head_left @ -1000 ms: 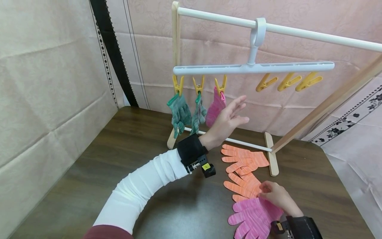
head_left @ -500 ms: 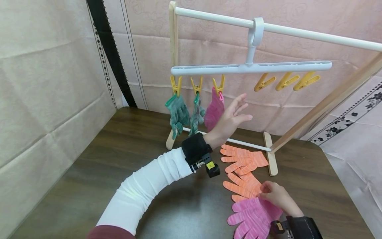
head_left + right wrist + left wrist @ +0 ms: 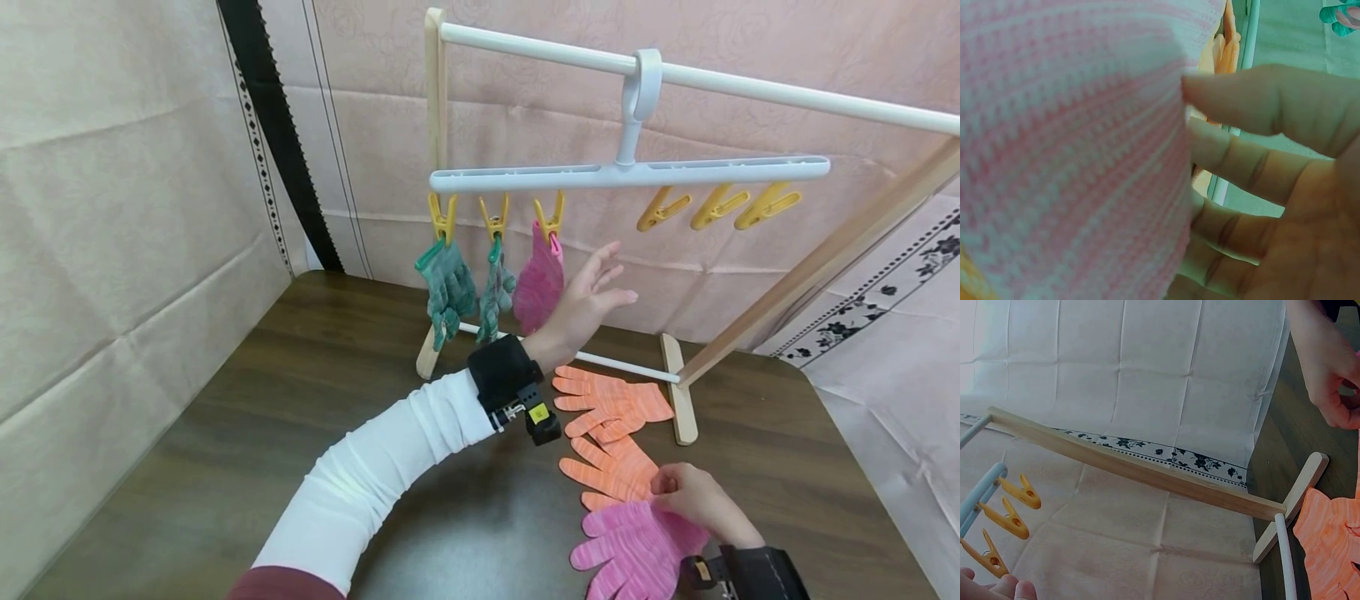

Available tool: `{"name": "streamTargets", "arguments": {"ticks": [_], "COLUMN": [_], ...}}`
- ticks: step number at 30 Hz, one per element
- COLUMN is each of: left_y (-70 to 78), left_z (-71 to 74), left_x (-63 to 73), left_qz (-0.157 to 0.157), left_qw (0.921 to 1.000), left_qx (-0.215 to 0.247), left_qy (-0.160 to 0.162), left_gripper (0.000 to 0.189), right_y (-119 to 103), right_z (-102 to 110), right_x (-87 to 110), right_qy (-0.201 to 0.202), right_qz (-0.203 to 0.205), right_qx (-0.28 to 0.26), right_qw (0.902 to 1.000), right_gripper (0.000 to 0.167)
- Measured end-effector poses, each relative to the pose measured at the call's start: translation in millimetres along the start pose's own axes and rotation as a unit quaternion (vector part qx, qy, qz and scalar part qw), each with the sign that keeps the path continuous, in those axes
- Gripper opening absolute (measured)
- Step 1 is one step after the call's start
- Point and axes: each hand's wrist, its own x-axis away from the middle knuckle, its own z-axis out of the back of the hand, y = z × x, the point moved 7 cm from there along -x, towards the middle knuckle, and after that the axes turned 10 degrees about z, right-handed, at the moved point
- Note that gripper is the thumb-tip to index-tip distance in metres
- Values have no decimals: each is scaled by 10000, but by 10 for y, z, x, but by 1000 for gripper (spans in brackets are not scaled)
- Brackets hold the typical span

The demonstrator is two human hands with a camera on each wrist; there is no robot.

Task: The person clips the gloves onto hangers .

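Pink, striped knit marks the glove in hand: the knitted glove (image 3: 637, 554) lies at the lower right of the head view, its fingers toward the left, overlapping the lower orange glove (image 3: 611, 471). The right hand (image 3: 697, 500) is at its upper right, thumb and fingertips pinching the knit edge; the right wrist view shows the fabric filling the left of the frame. The left hand (image 3: 581, 312), near centre, is raised with fingers loosely extended, holding nothing visible. It partly overlaps the hung pink glove (image 3: 537, 292); whether they touch cannot be told. Two green gloves (image 3: 450, 290) hang further left from yellow clips, below the pale blue hanger (image 3: 630, 173); three slanting clips (image 3: 663, 208) are under its right half.

The step in hand is judged to be taking up the knitted glove by its edge. It is best done with the pinch near the cuff, both layers caught together, since a single layer would probably stretch and let the glove gape. The lift should go straight up before any sideways travel, or the orange glove beneath may be dragged along. Soft knit will likely droop from one corner, so a second pinch by the left hand would steady it, provided that hand clears the hung pink glove.
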Motion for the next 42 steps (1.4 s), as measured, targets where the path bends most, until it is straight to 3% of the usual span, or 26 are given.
{"name": "streamTargets", "arguments": {"ticks": [7,23,34,42], "left_y": [-24,3,44,106], "left_z": [-3,-55,-109,-105], "left_x": [-50,-116,-209,-283], "left_qz": [34,16,20,-23], "left_qw": [9999,9997,9992,9971], "left_qx": [-43,-165,-157,-531], "left_qy": [123,155,368,553], "left_gripper": [63,65,64,64], "right_y": [-53,9,61,62], "right_z": [6,62,92,96], "right_x": [-1,-42,-60,-61], "right_qy": [-17,32,39,162], "right_qz": [277,-5,-106,32], "right_qx": [180,375,351,265], "right_qw": [9995,9993,9993,9995], "right_gripper": [13,9,9,10]}}
